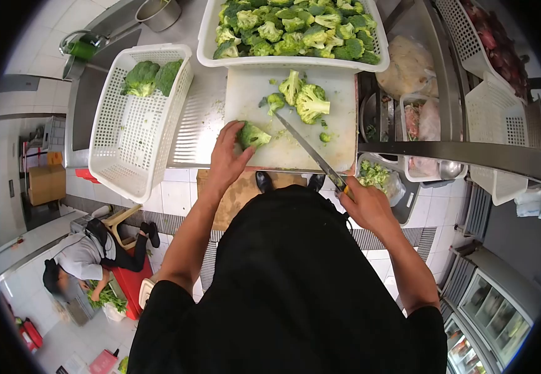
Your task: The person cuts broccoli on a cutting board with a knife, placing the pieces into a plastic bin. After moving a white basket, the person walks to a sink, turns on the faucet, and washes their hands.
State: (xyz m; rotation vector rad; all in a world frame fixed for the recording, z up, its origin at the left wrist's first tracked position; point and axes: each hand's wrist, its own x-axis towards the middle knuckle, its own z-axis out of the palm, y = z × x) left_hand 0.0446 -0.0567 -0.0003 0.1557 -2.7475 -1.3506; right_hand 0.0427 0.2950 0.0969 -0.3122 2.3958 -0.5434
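My left hand [227, 157] grips a cut broccoli piece [255, 135] against the white cutting board [289, 153], thumb on the near side and fingers on the far side. In my right hand [369, 204] is a knife [311, 151] with a yellow-marked handle, its blade slanting up and left over the board. The blade's tip touches or lies beside a small floret [275, 101]. Just beyond it rest larger broccoli pieces [312, 104], one with its pale cut face up. Little green bits lie scattered around them.
A white basket full of florets [382, 62] stands behind the board. At left, another white basket [139, 134] holds broccoli heads [142, 78]. Trimmings fill a container [373, 174] near my right hand. Across the room, a seated person [83, 255] handles leafy greens [108, 299].
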